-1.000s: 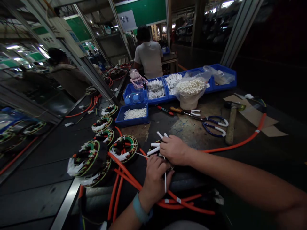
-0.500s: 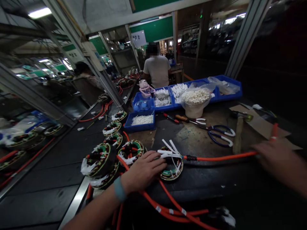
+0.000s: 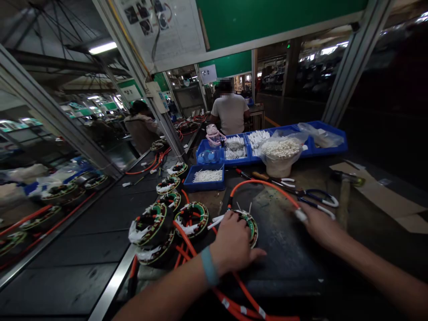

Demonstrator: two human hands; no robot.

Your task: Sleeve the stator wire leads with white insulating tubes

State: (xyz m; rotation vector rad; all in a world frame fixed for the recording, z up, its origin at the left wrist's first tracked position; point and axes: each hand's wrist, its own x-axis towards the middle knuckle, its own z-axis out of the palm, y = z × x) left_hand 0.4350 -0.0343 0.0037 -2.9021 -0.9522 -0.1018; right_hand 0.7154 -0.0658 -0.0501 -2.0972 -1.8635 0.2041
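The shop floor is dim. A green board (image 3: 281, 20) hangs over the far side of the bench, and beyond it a person in a pale shirt (image 3: 230, 117) sits facing away. On the dark worktop (image 3: 284, 249), right in front of me, the work is a wound ring (image 3: 254, 225), lying near the middle.

The left hand (image 3: 232, 240), a teal band (image 3: 209, 266) at its wrist, rests over the ring's left part, thumb spread wide to the right; I can't tell whether its fingers pinch anything. White sleeves (image 3: 218, 220) poke out to the left of it. From the ring's far side an orange cable (image 3: 264, 183) arcs across to the right hand (image 3: 310, 218), whose fingers are closed around its pale end.

More wound rings (image 3: 147, 227) are clustered to the left, some stacked. Farther off stand a shallow blue tray (image 3: 205, 185) of white sticks, a row of blue bins (image 3: 327, 150) and a whitish tub (image 3: 279, 169). To the right lie blue-and-white-handled shears (image 3: 321, 194), a hammer (image 3: 344, 203) and cardboard (image 3: 397, 196).
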